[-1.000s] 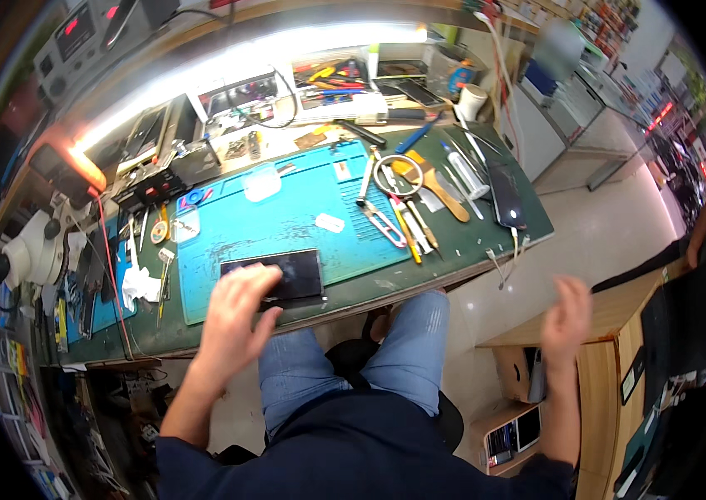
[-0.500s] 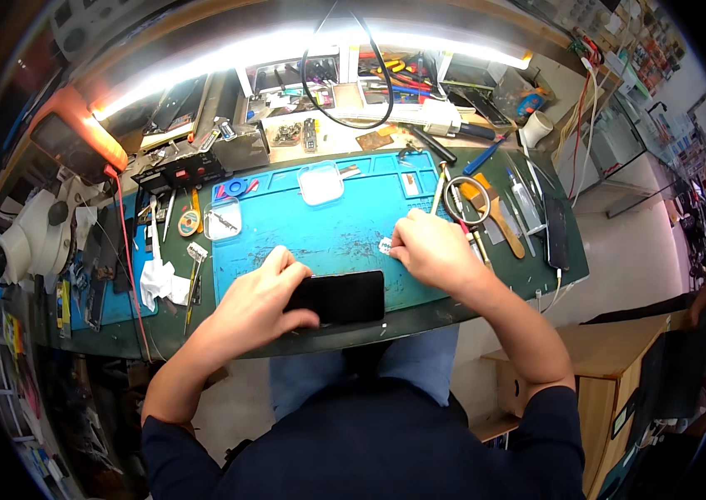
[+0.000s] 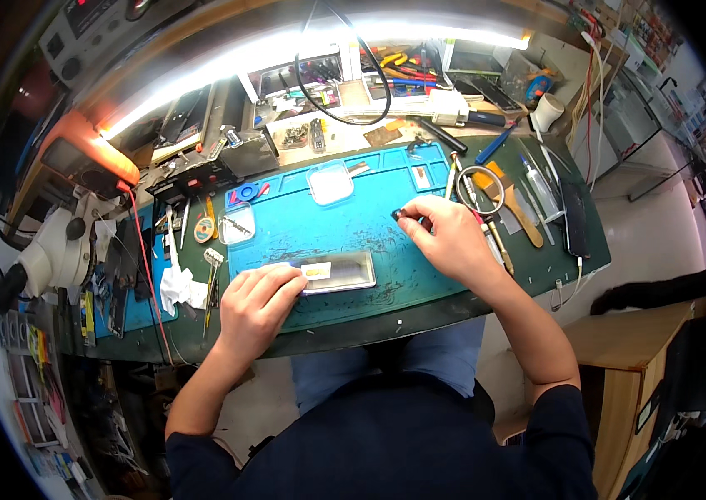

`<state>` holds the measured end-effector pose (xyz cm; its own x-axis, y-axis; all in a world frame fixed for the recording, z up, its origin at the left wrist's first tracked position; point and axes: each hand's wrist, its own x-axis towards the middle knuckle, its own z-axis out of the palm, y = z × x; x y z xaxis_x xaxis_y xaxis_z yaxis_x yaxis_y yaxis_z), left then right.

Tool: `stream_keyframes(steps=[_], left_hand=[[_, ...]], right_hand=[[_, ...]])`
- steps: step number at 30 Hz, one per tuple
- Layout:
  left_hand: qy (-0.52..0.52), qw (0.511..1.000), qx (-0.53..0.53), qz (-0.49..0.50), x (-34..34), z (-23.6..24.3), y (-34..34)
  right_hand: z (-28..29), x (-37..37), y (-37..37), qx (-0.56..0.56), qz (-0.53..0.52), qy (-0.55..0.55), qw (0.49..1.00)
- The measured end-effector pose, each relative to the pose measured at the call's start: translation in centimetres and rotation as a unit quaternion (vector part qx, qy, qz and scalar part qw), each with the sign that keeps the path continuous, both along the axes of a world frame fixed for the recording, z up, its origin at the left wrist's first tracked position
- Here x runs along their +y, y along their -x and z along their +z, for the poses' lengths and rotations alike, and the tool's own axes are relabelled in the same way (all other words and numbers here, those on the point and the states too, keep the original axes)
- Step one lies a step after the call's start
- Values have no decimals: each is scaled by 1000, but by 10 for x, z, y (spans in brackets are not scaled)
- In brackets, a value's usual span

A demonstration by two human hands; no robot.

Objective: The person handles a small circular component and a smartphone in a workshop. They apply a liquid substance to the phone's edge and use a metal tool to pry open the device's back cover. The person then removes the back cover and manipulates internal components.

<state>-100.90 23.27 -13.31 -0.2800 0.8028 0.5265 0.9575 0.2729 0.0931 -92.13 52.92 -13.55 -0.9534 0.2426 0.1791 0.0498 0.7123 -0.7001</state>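
Left hand (image 3: 263, 304): half closed, with fingers bent and held together; touches the left end of the phone-shaped slab; thumb mostly hidden, so cannot tell whether gripping or only resting there.

Right hand (image 3: 449, 233): nearly closed, thumb and forefinger brought together at the tips; pinches a small dark piece (image 3: 400, 214) above the right part of the blue mat; cannot tell exactly what kind of piece.

Phone-shaped slab (image 3: 353, 273): at the near edge of the blue mat, about midway along; turns a greyish face upward, with a pale label toward the left end, next to the left fingertips; cannot tell whether fully flat or slightly raised.

Blue mat (image 3: 286, 229): spreads over the middle of the dark green tabletop (image 3: 345, 336), leaving a strip bare along the near edge; shows dark scuffs.

Clear boxes: one (image 3: 330, 185) near the far edge of the mat, another (image 3: 237, 223) at the left edge, with small dark items inside.

Right side of tabletop: holds a pale ring (image 3: 480, 190) by the mat's right edge, a wooden-handled brush (image 3: 528, 225) beside it, a syringe (image 3: 545, 196) farther right, and a dark phone (image 3: 575, 218) along the right edge.

Left side of tabletop: holds crumpled white tissue (image 3: 178, 287) left of the mat, and an orange meter (image 3: 90, 150) toward the far left corner.
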Motion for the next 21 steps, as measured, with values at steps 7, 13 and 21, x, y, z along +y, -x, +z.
stream_keyframes(steps=[7, 13, 21], left_hand=[[24, 990, -130, 40, -2, -5, 5], [-62, 950, -283, 114, 15, 2, 33], [175, 963, -192, 69, 42, 6, 23]], right_hand=[[-1, -6, 26, 51, -6, 39, 998], [-2, -18, 54, 189, 5, 37, 981], [-16, -13, 47, 212, -4, -11, 977]])
